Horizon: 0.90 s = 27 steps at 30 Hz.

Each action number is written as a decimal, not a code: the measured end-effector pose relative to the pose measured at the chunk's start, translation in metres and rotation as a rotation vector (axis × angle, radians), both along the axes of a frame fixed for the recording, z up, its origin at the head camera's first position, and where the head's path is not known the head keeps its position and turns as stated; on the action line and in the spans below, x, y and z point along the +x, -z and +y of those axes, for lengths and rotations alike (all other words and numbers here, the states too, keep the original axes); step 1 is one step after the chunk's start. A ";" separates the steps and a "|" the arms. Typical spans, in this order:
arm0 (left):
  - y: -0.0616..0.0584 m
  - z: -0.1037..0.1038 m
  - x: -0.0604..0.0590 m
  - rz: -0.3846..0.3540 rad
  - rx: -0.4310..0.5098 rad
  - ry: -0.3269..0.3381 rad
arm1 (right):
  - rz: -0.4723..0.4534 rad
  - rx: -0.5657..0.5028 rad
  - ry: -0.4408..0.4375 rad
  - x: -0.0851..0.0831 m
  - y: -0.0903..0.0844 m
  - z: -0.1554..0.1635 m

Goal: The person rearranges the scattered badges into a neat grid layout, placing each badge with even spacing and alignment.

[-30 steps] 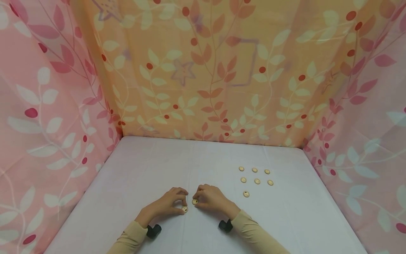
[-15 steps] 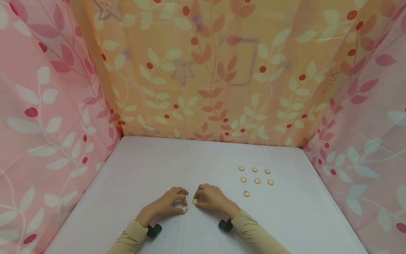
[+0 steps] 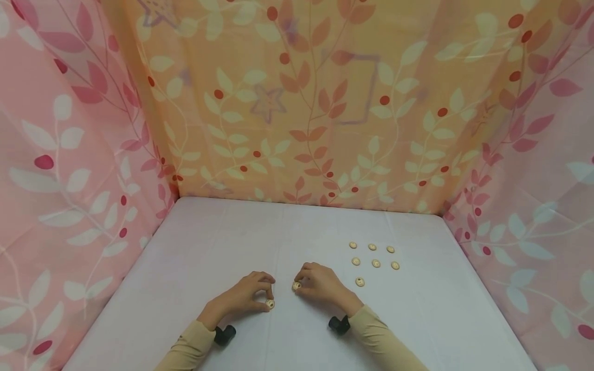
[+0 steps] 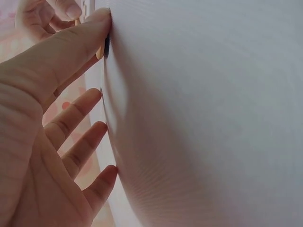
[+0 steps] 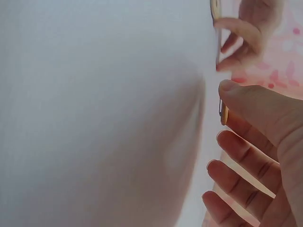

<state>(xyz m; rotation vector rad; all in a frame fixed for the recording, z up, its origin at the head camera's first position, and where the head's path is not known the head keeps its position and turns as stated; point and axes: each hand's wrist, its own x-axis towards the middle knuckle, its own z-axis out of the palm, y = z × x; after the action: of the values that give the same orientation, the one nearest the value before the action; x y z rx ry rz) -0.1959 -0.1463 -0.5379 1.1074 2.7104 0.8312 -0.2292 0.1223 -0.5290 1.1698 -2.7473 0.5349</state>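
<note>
Small round beige buttons lie on a white table (image 3: 223,247). My left hand (image 3: 265,298) pinches one button (image 3: 270,304) against the table between thumb and forefinger; the left wrist view shows the thumb (image 4: 71,42) pressed on that button (image 4: 103,47). My right hand (image 3: 300,285) pinches another button (image 3: 297,285) just right of the table's middle; in the right wrist view its thumb (image 5: 255,109) touches that button's (image 5: 223,113) edge. The two hands stand a short way apart.
Several more buttons (image 3: 376,263) lie in two neat rows at the right, with a single one (image 3: 359,282) below them near my right hand. Leaf-patterned cloth walls (image 3: 297,113) close in the back and both sides. Black wrist cameras (image 3: 225,335) sit on both forearms.
My right hand has slid its button to the right and slightly away from me, widening the gap between the hands. The left hand and its button have stayed put.
</note>
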 end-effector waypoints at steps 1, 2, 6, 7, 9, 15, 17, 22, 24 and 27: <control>0.000 0.000 0.000 0.003 0.000 0.000 | -0.003 -0.001 0.015 -0.001 0.000 0.002; 0.000 0.000 0.000 0.008 -0.001 0.000 | -0.010 0.002 0.030 -0.001 -0.001 0.005; -0.001 0.000 0.001 0.004 0.000 -0.001 | -0.023 0.018 0.077 -0.004 0.000 0.017; -0.002 0.000 0.001 -0.002 -0.005 -0.004 | -0.016 0.020 0.081 -0.005 0.000 0.020; -0.002 0.000 0.001 -0.013 -0.015 -0.010 | 0.001 0.015 0.087 -0.006 0.001 0.027; -0.002 0.001 0.001 -0.015 -0.023 -0.015 | 0.030 -0.015 0.122 -0.007 -0.001 0.047; -0.002 0.001 0.001 -0.012 -0.019 -0.016 | 0.021 -0.023 0.145 -0.007 -0.003 0.053; -0.001 0.001 0.001 -0.005 -0.019 -0.016 | 0.030 -0.043 0.198 -0.008 -0.004 0.070; -0.001 0.001 0.001 0.000 -0.021 -0.014 | 0.035 -0.054 0.219 -0.007 -0.004 0.077; -0.002 0.001 0.001 -0.002 -0.023 -0.016 | 0.039 -0.072 0.243 -0.005 -0.005 0.088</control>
<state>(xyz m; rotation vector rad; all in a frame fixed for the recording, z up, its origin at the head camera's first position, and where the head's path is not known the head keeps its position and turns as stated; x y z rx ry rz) -0.1946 -0.1450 -0.5363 1.0812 2.7235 0.8013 -0.2346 0.2101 -0.5240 0.8065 -2.7571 0.5688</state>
